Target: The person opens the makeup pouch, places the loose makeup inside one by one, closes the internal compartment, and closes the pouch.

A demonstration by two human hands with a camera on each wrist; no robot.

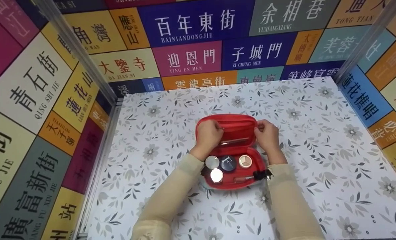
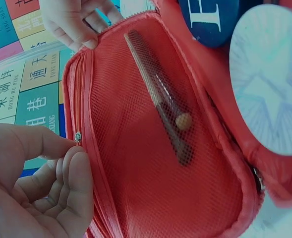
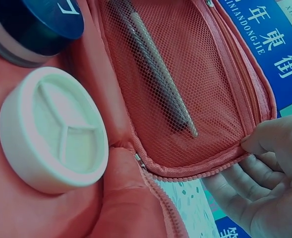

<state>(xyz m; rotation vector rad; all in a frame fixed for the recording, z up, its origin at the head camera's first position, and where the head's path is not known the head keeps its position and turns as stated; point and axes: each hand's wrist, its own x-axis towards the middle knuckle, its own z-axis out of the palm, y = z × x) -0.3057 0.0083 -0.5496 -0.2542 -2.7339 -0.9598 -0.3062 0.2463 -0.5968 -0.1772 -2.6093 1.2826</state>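
A red cosmetic bag (image 1: 229, 187) lies unzipped on the table, its lid raised at the back. On the lid's inside is a mesh pocket (image 2: 121, 178) with slim makeup brushes (image 2: 153, 87) behind the netting. My left hand (image 1: 210, 135) pinches the small zipper pull (image 2: 78, 137) of that pocket between thumb and forefinger. At the opposite corner of the lid, my right hand (image 1: 268, 133) holds the edge, thumb on the inside and fingers behind. The pocket's zipper (image 3: 232, 59) runs along the lid's far edge and looks closed.
The bag's base holds a dark blue round jar (image 1: 228, 163), a starburst-topped round case (image 2: 269, 79), another shiny round case (image 1: 216, 175), a white three-section pan (image 1: 245, 161) and a lip gloss tube (image 1: 241, 180). Beneath is a flower-patterned tabletop (image 1: 151, 126); sign-covered panels (image 1: 191, 60) surround it.
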